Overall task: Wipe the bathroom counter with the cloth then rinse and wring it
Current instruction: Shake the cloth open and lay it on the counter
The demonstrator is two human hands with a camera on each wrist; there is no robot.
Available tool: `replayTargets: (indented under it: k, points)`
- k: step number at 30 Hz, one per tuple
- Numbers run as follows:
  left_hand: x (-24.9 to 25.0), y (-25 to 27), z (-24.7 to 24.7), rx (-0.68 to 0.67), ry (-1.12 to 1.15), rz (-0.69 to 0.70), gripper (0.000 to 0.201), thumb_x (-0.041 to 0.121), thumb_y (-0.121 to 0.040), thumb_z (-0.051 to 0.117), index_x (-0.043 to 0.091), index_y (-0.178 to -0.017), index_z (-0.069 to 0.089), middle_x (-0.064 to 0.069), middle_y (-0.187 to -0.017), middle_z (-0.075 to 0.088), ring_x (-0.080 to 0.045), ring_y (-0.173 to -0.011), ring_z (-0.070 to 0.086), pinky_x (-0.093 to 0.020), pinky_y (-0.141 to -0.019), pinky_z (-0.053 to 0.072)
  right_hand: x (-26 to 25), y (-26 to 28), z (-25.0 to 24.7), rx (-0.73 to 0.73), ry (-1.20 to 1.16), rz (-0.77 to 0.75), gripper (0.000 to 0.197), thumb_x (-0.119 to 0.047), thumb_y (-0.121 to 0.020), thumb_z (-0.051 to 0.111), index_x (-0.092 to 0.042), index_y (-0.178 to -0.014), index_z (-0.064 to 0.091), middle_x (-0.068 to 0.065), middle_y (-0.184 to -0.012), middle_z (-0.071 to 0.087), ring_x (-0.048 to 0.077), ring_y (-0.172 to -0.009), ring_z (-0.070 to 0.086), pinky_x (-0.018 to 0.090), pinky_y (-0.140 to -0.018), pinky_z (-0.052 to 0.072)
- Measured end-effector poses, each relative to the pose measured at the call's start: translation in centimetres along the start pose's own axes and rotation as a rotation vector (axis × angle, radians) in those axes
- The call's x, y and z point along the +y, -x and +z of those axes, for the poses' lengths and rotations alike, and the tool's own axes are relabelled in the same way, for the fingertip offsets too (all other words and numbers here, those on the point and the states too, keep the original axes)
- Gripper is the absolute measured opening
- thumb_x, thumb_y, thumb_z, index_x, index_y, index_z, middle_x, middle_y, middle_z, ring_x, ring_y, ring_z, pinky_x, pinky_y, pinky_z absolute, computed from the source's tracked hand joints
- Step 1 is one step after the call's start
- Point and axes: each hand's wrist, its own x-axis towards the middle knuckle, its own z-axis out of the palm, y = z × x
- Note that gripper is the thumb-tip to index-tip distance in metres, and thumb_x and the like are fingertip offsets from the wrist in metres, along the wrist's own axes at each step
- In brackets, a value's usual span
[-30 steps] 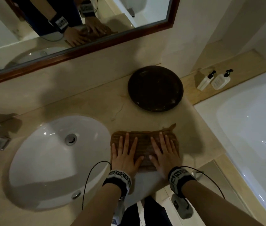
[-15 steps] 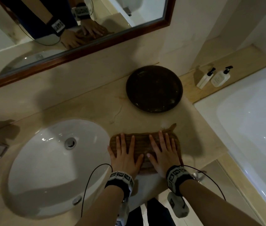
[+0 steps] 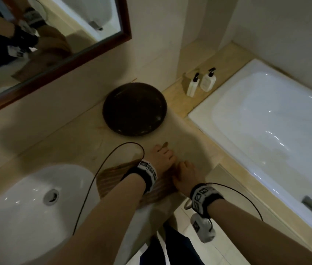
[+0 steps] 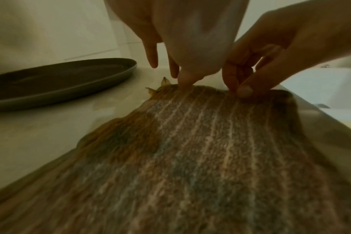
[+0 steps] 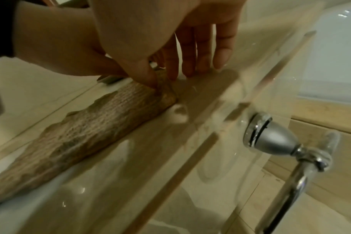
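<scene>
Tabletop [image 3: 74, 142]: beige stone, carrying the white sink basin [image 3: 17, 217] to the left of both hands and a dark round plate [image 3: 134, 109] beyond them; a bathtub [image 3: 266, 121] lies to the right, off the tabletop.

Cloth [image 4: 190, 158]: brown ribbed towel, lying flat on the tabletop near the front edge, just right of the basin. Its long axis runs from the basin side out toward the hands, so nearly all of it trails back under the left forearm, toward the basin and the person.

Left hand [image 3: 160, 157]: reaches across the cloth to its far edge, fingertips down on that edge beside the small tag at the corner; whether thumb and finger close on the fabric cannot be told.

Right hand [image 3: 184, 174]: just right of the left hand and touching it, at the cloth's right corner. Thumb and forefinger pinch the corner; the other three fingers are straight, tips on the bare stone.

Judgement: both hands sit at the same end, so the coming move turns on drawing that end back over the cloth or lifting it toward the basin on the left. The left hand is nearer the basin.

View differences: the head view hides the fingertips behind the wrists. The left wrist view shows both hands on the far edge. Only the right wrist view shows the pinch and a chrome rail fitting [image 5: 270, 136] below the tabletop edge
</scene>
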Motion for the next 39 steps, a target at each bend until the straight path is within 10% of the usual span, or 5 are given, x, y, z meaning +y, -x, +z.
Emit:
replayTargets:
  k: [5,17,23,31,39]
  points:
    - [0.4,-1.6,-0.7,-0.069,-0.13,-0.034,0.034,0.019,-0.102,0.029,0.013,-0.132,0.043,-0.007,-0.139,0.044,-0.028,-0.127,0.04,-0.049,-0.108,0.021,-0.8,0.2,-0.6,-0.027,-0.06,0.093,0.029,-0.04,-0.09,0.05,-0.016,-0.106,0.05,0.005,-0.111,0.051,0.024,-0.1,0.05,0.038,-0.085,0.046]
    - [-2.0,1.0,-2.5,0.022,-0.09,0.007,0.033,0.018,-0.086,0.054,0.021,-0.119,0.055,-0.003,-0.138,0.035,-0.026,-0.118,0.036,-0.04,-0.096,0.037,-0.7,1.8,-1.4,-0.167,-0.108,0.042,0.03,-0.041,-0.087,0.055,-0.013,-0.088,0.064,0.005,-0.091,0.061,0.02,-0.074,0.056,0.033,-0.068,0.051]
    - [-4.1,6.2,-0.9,0.166,0.212,-0.308,0.027,0.024,-0.089,0.057,0.026,-0.116,0.057,-0.006,-0.113,0.042,-0.029,-0.094,0.05,-0.031,-0.069,0.035,-3.7,2.0,-1.3,-0.103,-0.142,-0.181,0.022,-0.042,-0.083,0.056,-0.024,-0.08,0.045,-0.001,-0.079,0.054,0.021,-0.074,0.055,0.033,-0.067,0.049]
    - [-4.8,15.5,3.7,0.162,0.391,-0.595,0.041,0.023,-0.09,0.056,0.027,-0.129,0.046,-0.006,-0.118,0.051,-0.031,-0.088,0.059,-0.037,-0.071,0.05,-12.2,4.3,1.1,-0.115,-0.038,-0.597,0.019,-0.039,-0.088,0.052,-0.023,-0.083,0.043,-0.004,-0.084,0.047,0.018,-0.079,0.04,0.031,-0.067,0.037]
    - [-4.1,18.8,7.4,0.32,1.006,-0.974,0.04,-0.003,-0.08,0.041,0.03,-0.097,0.056,-0.01,-0.08,0.064,-0.032,-0.07,0.061,-0.041,-0.059,0.055,-17.1,5.6,5.2,-0.286,-0.059,-0.54,0.014,-0.034,-0.09,0.051,-0.023,-0.093,0.044,-0.001,-0.098,0.048,0.023,-0.087,0.05,0.034,-0.073,0.042]
